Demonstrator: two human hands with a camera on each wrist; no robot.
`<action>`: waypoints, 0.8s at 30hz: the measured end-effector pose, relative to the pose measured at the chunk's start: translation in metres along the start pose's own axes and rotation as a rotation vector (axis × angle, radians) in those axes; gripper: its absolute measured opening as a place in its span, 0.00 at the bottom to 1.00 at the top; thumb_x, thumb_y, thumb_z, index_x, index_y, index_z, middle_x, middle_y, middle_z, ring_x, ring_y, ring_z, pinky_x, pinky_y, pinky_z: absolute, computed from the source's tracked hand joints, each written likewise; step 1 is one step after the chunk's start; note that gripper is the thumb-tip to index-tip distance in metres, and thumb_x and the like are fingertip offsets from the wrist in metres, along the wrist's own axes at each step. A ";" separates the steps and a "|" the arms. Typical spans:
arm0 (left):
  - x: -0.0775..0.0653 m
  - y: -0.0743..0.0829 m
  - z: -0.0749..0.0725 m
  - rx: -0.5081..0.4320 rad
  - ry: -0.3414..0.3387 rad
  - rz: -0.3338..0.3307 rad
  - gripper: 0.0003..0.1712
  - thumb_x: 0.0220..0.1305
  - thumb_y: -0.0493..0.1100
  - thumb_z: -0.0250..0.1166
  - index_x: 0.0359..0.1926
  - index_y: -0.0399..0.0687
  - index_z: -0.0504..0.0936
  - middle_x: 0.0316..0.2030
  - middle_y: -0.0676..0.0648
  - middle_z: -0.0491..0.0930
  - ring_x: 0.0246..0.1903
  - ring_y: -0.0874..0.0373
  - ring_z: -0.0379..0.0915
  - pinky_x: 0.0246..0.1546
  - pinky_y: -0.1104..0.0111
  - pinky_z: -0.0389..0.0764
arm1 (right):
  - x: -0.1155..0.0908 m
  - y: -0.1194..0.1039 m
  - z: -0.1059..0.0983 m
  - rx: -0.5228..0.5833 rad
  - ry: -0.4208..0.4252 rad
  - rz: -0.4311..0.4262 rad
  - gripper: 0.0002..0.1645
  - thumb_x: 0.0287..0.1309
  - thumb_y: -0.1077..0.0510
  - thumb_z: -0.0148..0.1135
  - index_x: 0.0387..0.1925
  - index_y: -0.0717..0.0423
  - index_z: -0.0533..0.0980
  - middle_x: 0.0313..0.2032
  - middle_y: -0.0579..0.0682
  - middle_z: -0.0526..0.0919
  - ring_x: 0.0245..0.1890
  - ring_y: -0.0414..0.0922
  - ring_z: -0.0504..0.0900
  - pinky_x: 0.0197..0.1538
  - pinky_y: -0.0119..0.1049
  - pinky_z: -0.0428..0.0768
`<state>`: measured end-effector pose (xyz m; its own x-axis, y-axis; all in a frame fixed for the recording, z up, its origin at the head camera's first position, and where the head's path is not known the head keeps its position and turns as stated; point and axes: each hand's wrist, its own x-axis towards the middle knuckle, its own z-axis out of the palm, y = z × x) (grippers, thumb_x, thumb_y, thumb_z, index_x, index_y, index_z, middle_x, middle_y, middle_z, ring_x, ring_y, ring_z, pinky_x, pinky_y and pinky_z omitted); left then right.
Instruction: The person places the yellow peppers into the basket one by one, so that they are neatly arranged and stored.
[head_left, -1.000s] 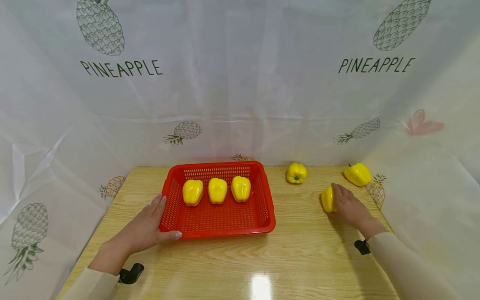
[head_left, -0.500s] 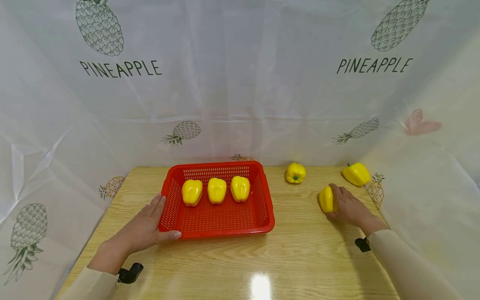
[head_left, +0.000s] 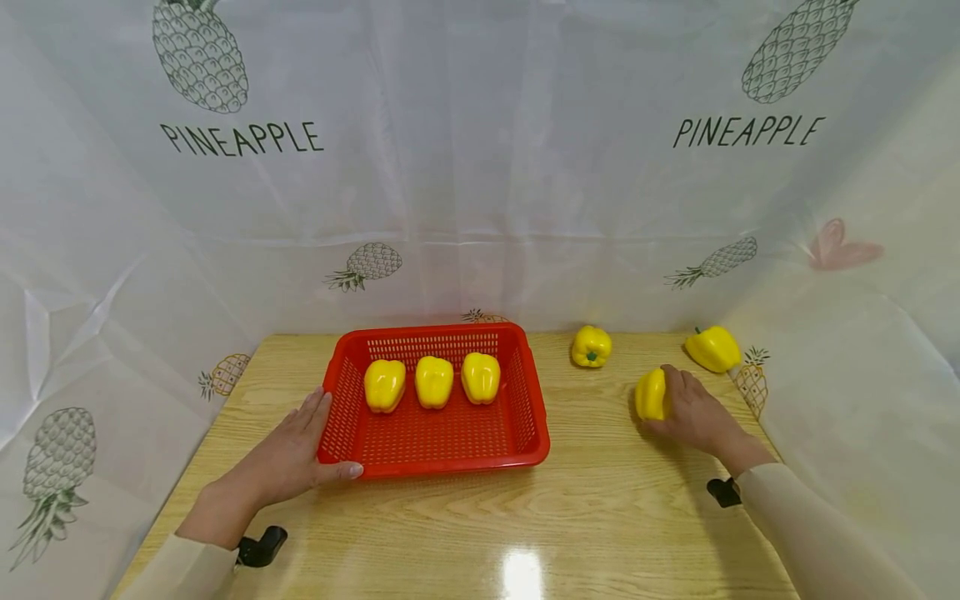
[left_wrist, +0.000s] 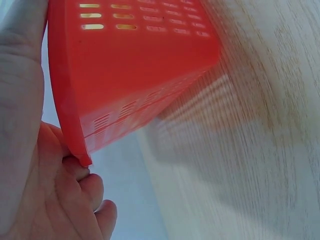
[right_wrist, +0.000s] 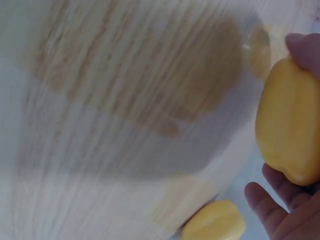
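My right hand (head_left: 693, 417) grips a yellow bell pepper (head_left: 651, 395) between thumb and fingers, on the right side of the table. In the right wrist view this bell pepper (right_wrist: 290, 120) is lifted over its reflection on the wood. At the front left corner of the red basket (head_left: 450, 470), my left hand (head_left: 288, 454) holds the rim, thumb along the front and fingers at the left side. The left wrist view shows fingertips curled at the basket rim (left_wrist: 67, 100). Three yellow bell peppers (head_left: 434, 382) sit in a row inside the basket.
Another yellow bell pepper (head_left: 592, 347) stands right of the basket near the back edge. One more bell pepper (head_left: 714, 348) lies on its side at the back right corner. Pineapple-printed white sheeting (head_left: 480, 192) walls the wooden table (head_left: 465, 533) at the back and both sides.
The right hand has tilted the yellow bell pepper and shifted it slightly left and up. The left hand and basket have stayed in place.
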<state>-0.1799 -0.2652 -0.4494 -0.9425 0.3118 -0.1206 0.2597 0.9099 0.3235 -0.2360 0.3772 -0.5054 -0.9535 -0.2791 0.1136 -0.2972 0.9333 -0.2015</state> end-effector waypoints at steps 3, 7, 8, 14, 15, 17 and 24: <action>0.000 0.000 0.000 0.000 0.005 0.010 0.80 0.54 0.84 0.64 0.81 0.24 0.46 0.81 0.25 0.45 0.78 0.24 0.48 0.76 0.33 0.56 | 0.001 -0.006 -0.004 -0.033 0.050 -0.045 0.61 0.55 0.44 0.80 0.70 0.73 0.52 0.57 0.74 0.70 0.54 0.68 0.75 0.56 0.65 0.81; -0.001 0.000 0.000 -0.009 0.002 0.006 0.80 0.54 0.84 0.65 0.81 0.24 0.46 0.81 0.25 0.44 0.78 0.24 0.47 0.77 0.33 0.55 | 0.004 -0.017 -0.011 -0.080 0.114 -0.116 0.60 0.53 0.47 0.82 0.69 0.74 0.54 0.56 0.74 0.72 0.52 0.68 0.77 0.55 0.64 0.83; -0.001 0.000 0.000 -0.012 0.002 0.006 0.80 0.54 0.84 0.65 0.81 0.25 0.46 0.82 0.25 0.44 0.78 0.24 0.47 0.77 0.33 0.54 | 0.005 -0.020 -0.012 -0.089 0.124 -0.129 0.60 0.52 0.47 0.82 0.69 0.74 0.55 0.55 0.74 0.73 0.51 0.67 0.78 0.55 0.64 0.83; 0.000 -0.001 0.002 -0.017 0.025 0.013 0.79 0.55 0.83 0.65 0.81 0.25 0.46 0.82 0.25 0.44 0.79 0.25 0.46 0.78 0.34 0.53 | 0.012 -0.037 -0.024 -0.122 0.128 -0.154 0.60 0.54 0.44 0.80 0.70 0.76 0.56 0.54 0.74 0.75 0.51 0.66 0.79 0.55 0.62 0.83; 0.000 -0.002 0.003 -0.015 0.030 0.015 0.79 0.55 0.83 0.65 0.81 0.25 0.46 0.82 0.25 0.44 0.79 0.25 0.46 0.78 0.34 0.53 | 0.013 -0.040 -0.026 -0.126 0.128 -0.155 0.60 0.54 0.44 0.80 0.70 0.76 0.56 0.55 0.75 0.76 0.51 0.67 0.79 0.55 0.62 0.83; 0.000 -0.003 0.003 -0.010 0.038 0.019 0.79 0.56 0.83 0.65 0.81 0.25 0.46 0.81 0.25 0.44 0.79 0.25 0.45 0.78 0.34 0.53 | 0.015 -0.044 -0.028 -0.134 0.130 -0.153 0.61 0.54 0.43 0.80 0.70 0.75 0.57 0.55 0.75 0.76 0.51 0.67 0.80 0.54 0.61 0.84; -0.001 -0.007 0.004 -0.010 0.044 0.039 0.78 0.57 0.82 0.65 0.81 0.25 0.45 0.82 0.26 0.45 0.79 0.26 0.45 0.78 0.35 0.52 | 0.020 -0.059 -0.033 -0.136 0.112 -0.131 0.59 0.52 0.42 0.82 0.69 0.72 0.58 0.53 0.72 0.76 0.47 0.63 0.78 0.49 0.58 0.86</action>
<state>-0.1798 -0.2710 -0.4552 -0.9400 0.3348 -0.0662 0.2949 0.8943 0.3365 -0.2354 0.3240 -0.4589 -0.8933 -0.3804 0.2392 -0.4018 0.9146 -0.0458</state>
